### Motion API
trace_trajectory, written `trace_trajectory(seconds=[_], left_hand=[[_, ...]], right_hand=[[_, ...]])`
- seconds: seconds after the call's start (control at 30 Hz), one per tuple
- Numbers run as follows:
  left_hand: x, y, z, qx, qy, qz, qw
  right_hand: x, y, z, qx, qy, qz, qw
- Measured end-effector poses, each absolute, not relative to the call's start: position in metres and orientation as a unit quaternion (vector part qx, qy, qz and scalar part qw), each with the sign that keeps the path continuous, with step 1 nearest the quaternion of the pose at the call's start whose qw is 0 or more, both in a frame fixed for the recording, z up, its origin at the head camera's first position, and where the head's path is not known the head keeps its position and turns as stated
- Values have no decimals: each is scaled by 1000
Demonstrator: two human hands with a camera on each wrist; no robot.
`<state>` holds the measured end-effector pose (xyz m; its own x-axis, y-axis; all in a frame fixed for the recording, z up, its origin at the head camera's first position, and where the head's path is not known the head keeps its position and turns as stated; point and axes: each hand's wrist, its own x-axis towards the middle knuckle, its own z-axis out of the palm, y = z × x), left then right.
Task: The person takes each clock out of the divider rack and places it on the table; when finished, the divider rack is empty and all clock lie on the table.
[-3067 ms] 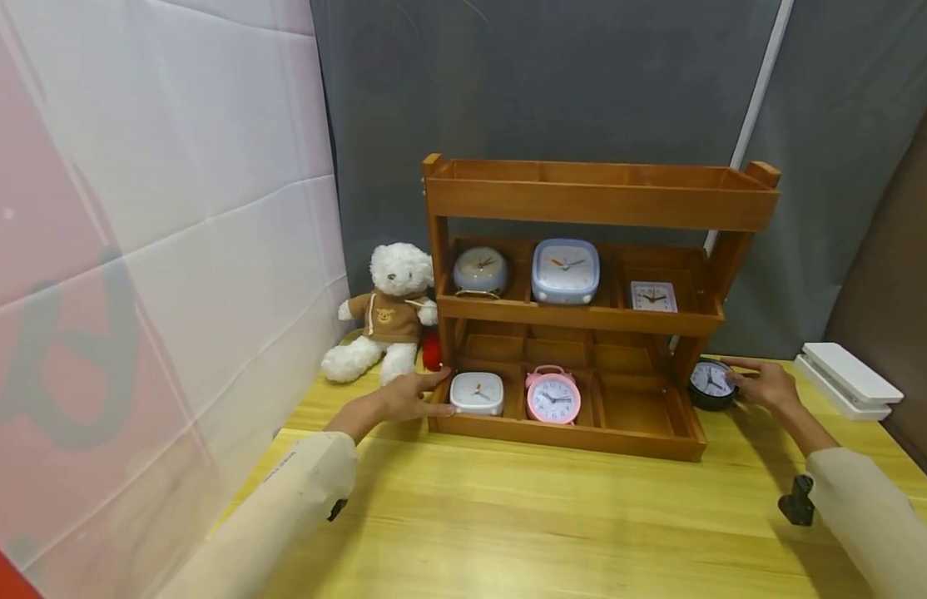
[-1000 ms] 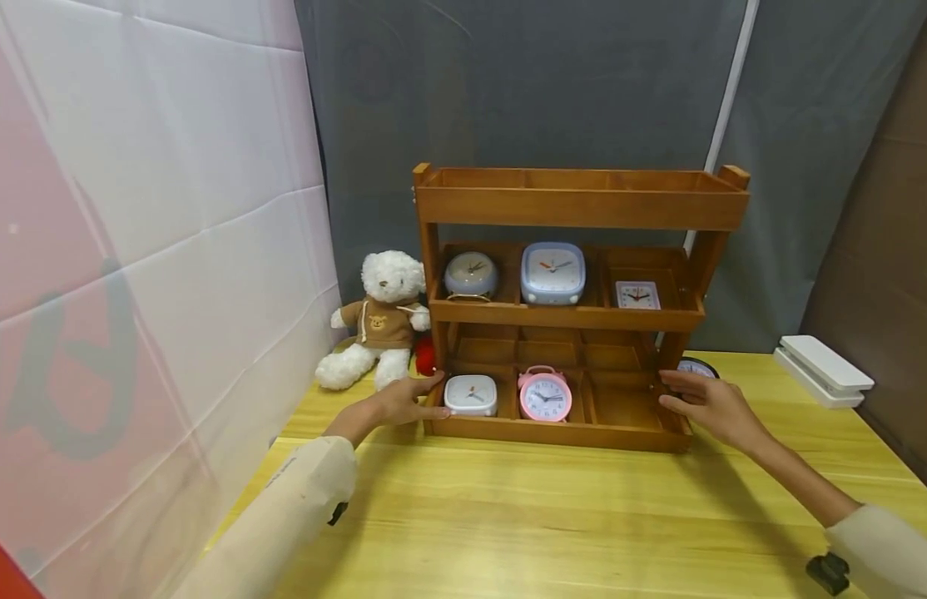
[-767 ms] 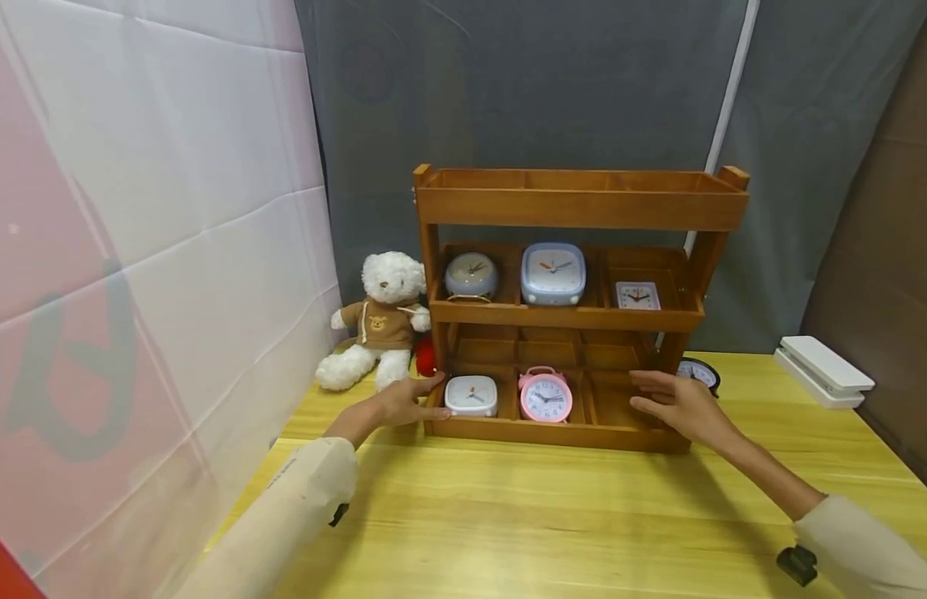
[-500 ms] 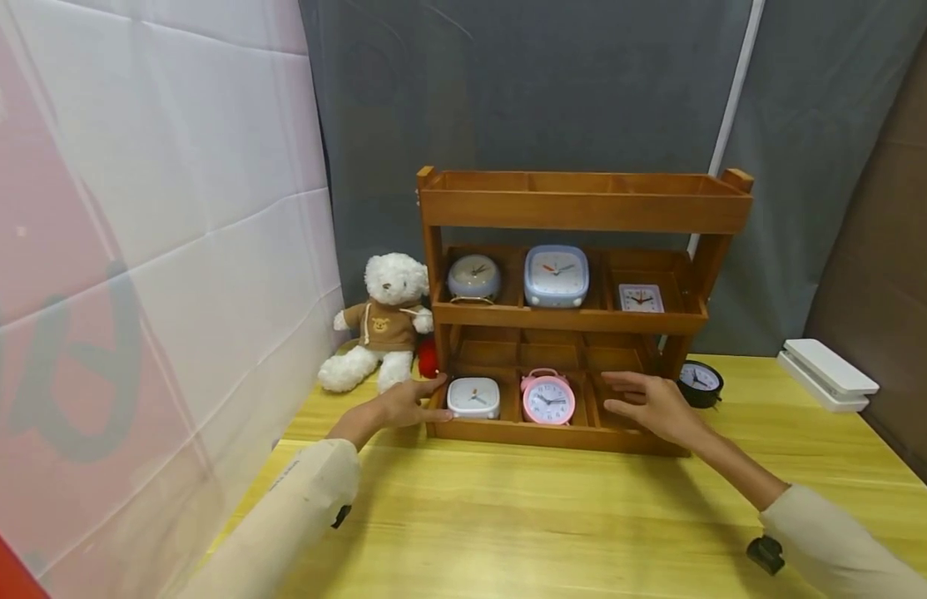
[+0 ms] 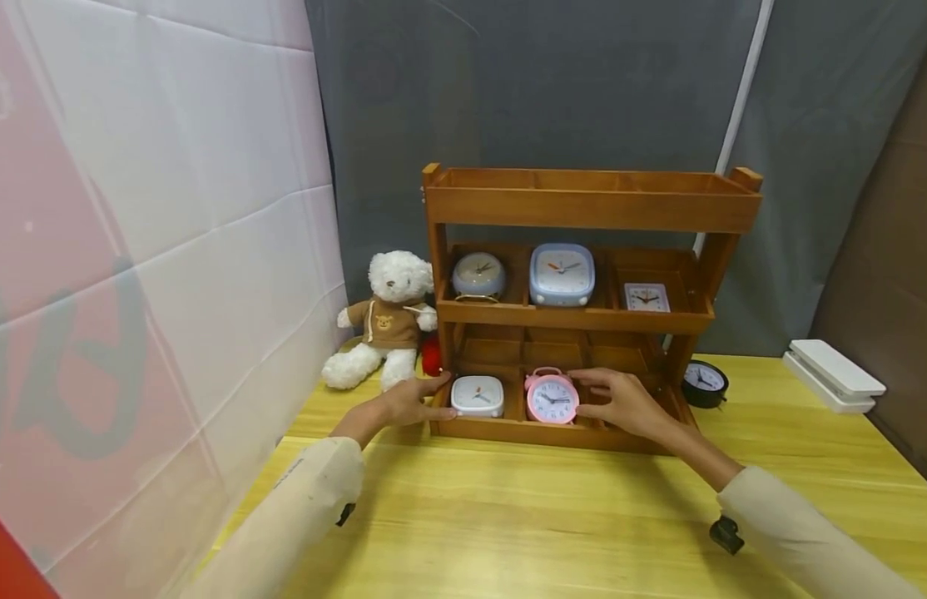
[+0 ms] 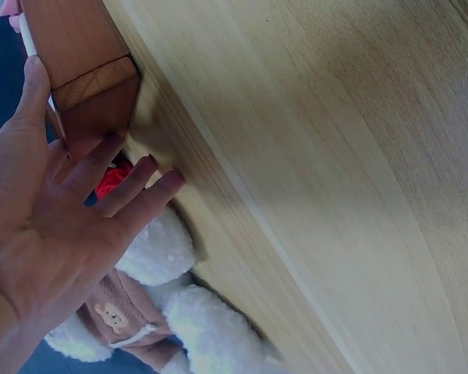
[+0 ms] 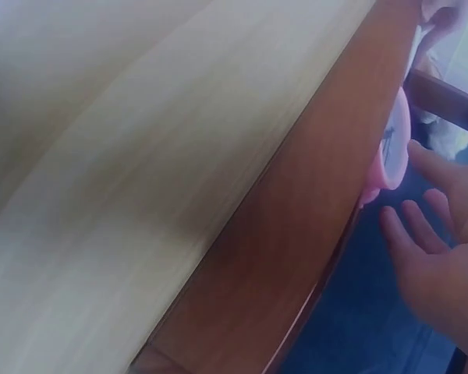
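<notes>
In the head view my left hand (image 5: 406,403) lies at the lower left corner of a brown wooden three-tier shelf (image 5: 591,208). Its fingers are straight along the side, with the thumb by the front edge near a white clock (image 5: 477,396). The left wrist view shows the open palm and spread fingers (image 6: 125,195) at the shelf corner. My right hand (image 5: 624,404) reaches into the bottom tier, fingertips and thumb right at the right edge of a pink twin-bell alarm clock (image 5: 552,398). Its fingers are spread and loosely bent in the right wrist view.
On the middle tier stand a round clock (image 5: 479,275), a blue clock (image 5: 562,274) and a small square clock (image 5: 646,297). A black clock (image 5: 705,383) and a white two-layered object (image 5: 834,376) lie to the right. A teddy bear (image 5: 394,320) sits left.
My right hand has let go of the black clock beside the shelf and moved left across the bottom tier to the pink alarm clock. My left hand has stayed at the shelf corner.
</notes>
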<state>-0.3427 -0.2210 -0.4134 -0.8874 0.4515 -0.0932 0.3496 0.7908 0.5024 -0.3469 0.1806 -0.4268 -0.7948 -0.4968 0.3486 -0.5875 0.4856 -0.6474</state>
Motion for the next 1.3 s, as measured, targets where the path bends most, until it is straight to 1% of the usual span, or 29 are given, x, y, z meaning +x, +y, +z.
trace_trajectory(seconds=[0.33,0.5,0.63,0.77,1.07,1.3], left_hand=[[-342,-220,-413,218,941,240,99],[-342,-222,-413,217,940,242,100],[-342,-221,-414,221,940,240,96],[-341,-221,-414,217,942,238,96],[-341,-219,-414,219,942,236,91],[-342,-221,-416,211,943,236,98]], right_hand=[[-353,162,-431,306,-860,408,27],[-359,155,-434,286,-874,390,45],[-363,152,-437,289,-886,356,63],[-364,150,-437,293,-891,340,68],[-361,151,-441,287,-883,363,81],[-359,150,-438,302,-863,400,68]])
